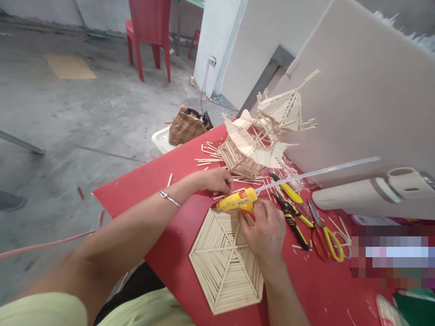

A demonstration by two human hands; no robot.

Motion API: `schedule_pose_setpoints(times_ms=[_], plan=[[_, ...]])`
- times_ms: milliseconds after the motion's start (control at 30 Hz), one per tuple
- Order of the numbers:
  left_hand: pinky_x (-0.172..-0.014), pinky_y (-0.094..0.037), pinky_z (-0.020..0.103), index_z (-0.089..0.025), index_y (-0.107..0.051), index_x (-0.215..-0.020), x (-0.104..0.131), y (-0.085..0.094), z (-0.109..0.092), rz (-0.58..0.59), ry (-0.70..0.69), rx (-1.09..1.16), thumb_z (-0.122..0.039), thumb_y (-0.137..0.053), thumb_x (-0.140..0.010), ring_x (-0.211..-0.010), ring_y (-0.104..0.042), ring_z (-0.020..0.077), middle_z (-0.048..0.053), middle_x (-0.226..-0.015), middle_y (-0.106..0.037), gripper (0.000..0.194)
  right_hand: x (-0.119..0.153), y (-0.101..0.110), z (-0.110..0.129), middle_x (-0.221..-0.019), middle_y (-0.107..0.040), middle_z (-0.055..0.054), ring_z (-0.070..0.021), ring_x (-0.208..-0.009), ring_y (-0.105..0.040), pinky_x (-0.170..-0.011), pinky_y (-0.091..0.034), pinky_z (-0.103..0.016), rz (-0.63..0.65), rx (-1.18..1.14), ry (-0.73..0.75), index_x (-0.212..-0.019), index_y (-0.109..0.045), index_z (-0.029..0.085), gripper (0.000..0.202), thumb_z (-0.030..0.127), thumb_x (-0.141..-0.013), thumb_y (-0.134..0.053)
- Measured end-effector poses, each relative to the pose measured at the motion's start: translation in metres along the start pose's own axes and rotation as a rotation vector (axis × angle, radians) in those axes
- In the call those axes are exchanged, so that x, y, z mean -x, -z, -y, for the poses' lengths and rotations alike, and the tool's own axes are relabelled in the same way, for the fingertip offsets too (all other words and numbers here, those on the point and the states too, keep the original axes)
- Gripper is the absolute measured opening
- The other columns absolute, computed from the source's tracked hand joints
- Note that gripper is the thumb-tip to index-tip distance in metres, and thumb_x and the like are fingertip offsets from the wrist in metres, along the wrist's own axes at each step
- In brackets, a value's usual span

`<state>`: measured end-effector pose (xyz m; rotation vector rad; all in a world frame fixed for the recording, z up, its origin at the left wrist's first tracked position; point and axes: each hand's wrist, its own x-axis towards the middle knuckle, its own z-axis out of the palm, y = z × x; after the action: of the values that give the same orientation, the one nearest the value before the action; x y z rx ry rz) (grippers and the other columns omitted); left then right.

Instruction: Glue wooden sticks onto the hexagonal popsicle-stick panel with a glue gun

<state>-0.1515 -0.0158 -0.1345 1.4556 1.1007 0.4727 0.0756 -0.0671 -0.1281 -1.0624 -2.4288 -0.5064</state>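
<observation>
My right hand (265,228) grips a yellow hot glue gun (238,199), with a long clear glue stick (322,171) running out of its back. Below the gun's nozzle lies a flat polygonal panel (224,271) made of thin wooden sticks, with spokes meeting near its middle. My left hand (217,181), a metal bangle on its wrist, is at the table just beyond the panel, close to loose wooden sticks (244,181). Its fingers are curled together, and what they pinch, if anything, is hidden.
A pagoda-like stick model (254,145) stands at the back of the red table (136,190). Pliers (292,222), scissors (326,235) and a pale bottle (356,192) lie to the right. A checked bag (186,128) and a red chair (149,31) are beyond the table.
</observation>
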Motion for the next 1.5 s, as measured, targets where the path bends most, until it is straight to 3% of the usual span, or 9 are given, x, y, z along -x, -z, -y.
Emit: schedule_pose_setpoints(times_ms=[1500], plan=[[-0.042, -0.032, 0.021, -0.015, -0.064, -0.063, -0.0014, 0.0001, 0.0016, 0.004, -0.02, 0.007, -0.013, -0.059, -0.069, -0.04, -0.047, 0.0101, -0.003, -0.043, -0.052, 0.008, 0.0023, -0.0023, 0.0008, -0.096, -0.065, -0.01, -0.0242, -0.09, -0.058, -0.072, -0.04, -0.036, -0.002, -0.021, -0.024, -0.113, -0.055, 0.015, 0.026, 0.024, -0.089, -0.058]])
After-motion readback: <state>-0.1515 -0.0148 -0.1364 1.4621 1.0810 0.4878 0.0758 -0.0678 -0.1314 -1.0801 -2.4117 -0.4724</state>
